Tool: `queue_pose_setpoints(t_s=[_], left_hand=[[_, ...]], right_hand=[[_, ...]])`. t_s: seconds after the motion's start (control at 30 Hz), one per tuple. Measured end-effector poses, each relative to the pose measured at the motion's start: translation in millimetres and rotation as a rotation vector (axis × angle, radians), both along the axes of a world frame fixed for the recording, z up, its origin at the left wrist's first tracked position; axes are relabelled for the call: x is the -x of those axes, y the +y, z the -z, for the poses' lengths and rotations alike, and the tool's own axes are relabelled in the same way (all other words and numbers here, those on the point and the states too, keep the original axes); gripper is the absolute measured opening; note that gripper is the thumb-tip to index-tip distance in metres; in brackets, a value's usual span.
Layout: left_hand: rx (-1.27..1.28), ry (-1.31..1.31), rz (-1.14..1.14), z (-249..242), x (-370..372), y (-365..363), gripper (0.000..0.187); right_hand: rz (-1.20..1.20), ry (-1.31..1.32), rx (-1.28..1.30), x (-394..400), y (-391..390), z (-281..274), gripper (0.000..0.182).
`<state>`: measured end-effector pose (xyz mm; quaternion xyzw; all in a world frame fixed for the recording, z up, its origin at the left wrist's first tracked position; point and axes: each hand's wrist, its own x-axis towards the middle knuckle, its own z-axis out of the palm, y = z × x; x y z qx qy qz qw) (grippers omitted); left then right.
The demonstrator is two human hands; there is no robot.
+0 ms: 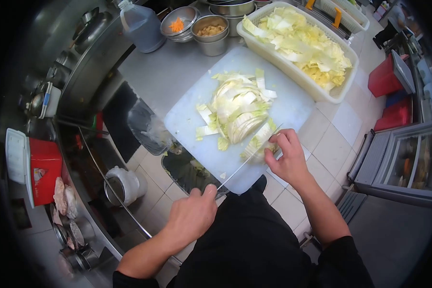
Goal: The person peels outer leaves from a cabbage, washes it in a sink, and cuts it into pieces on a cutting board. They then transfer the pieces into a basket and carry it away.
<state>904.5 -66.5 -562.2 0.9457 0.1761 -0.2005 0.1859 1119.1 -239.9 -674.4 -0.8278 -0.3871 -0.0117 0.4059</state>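
Observation:
My left hand is wrapped round the handle of a long knife, whose blade slants up and right across the board. The fingers of my right hand are bent round a small portion of cut cabbage beside the blade, near the board's right edge. A larger heap of sliced cabbage lies in the middle of the white cutting board, with loose strips around it.
Behind the board stand a white basket of cut cabbage, metal bowls and a plastic jug. A dark bin is below the board's left edge. Red containers stand right; a person is far back.

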Motion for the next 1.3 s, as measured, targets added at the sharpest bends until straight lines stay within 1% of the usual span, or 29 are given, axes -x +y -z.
queue_pose_setpoints(t_s=[0.13, 0.2, 0.23, 0.3, 0.37, 0.4, 0.47, 0.5, 0.6, 0.63, 0.77, 0.87, 0.97, 1.07, 1.17, 1.3], left_hand=[[0.018, 0.108, -0.038, -4.0, 11.1, -2.6, 0.020], [0.052, 0.146, -0.064, 4.7, 5.3, -6.9, 0.020], [0.070, 0.160, -0.074, 14.1, -1.2, -9.8, 0.020], [0.155, 0.026, -0.042, 56.4, -30.7, -10.8, 0.020], [0.187, -0.002, -0.022, 96.6, -64.6, -12.2, 0.023], [0.204, 0.040, -0.042, 97.0, -76.8, -8.0, 0.024], [0.234, 0.125, -0.097, 95.7, -93.4, 1.3, 0.026], [0.226, 0.102, -0.081, 94.3, -94.8, 9.4, 0.025], [0.205, 0.007, -0.042, 92.6, -103.0, 32.5, 0.023], [0.204, -0.024, -0.038, 92.7, -103.6, 34.9, 0.023], [0.155, -0.088, -0.033, 99.0, -106.0, 42.3, 0.021], [0.166, -0.116, -0.022, 103.3, -108.7, 46.2, 0.021], [0.194, -0.093, -0.065, 85.1, -96.9, 42.2, 0.023], [0.264, -0.040, -0.123, 58.9, -69.6, 33.8, 0.024], [0.322, 0.019, -0.152, 55.2, -46.2, 25.9, 0.025], [0.354, 0.098, -0.233, 54.7, -25.7, 13.3, 0.026]], right_hand=[[0.007, -0.001, 0.001, 0.3, 1.6, 0.7, 0.027], [0.010, 0.012, 0.013, -0.8, 2.1, 0.5, 0.027], [0.011, 0.007, 0.008, -2.6, 2.4, 2.0, 0.028], [0.004, 0.004, 0.002, -1.9, 2.7, 3.8, 0.028], [0.000, 0.018, -0.012, -1.7, 4.3, 5.9, 0.028], [-0.001, 0.018, -0.010, -2.8, 1.7, 6.2, 0.028], [-0.030, -0.001, 0.000, -3.2, -4.8, 14.2, 0.036], [-0.051, -0.010, -0.001, -2.4, -4.2, 12.9, 0.040], [-0.218, -0.213, 0.062, -1.8, -8.7, -2.1, 0.057], [-0.278, -0.255, 0.143, -5.5, -8.1, -0.5, 0.072], [-0.331, -0.188, 0.440, -13.2, 16.0, -21.3, 0.077], [-0.197, -0.029, 0.735, 2.6, 29.4, -41.8, 0.078], [-0.072, -0.006, 0.793, 6.0, 30.9, -33.5, 0.073], [-0.084, -0.067, 0.577, 9.0, 19.7, -28.5, 0.066], [-0.093, -0.050, 0.453, 7.9, 14.5, -16.3, 0.057], [-0.062, -0.023, 0.400, 11.3, 15.4, -14.9, 0.054]])
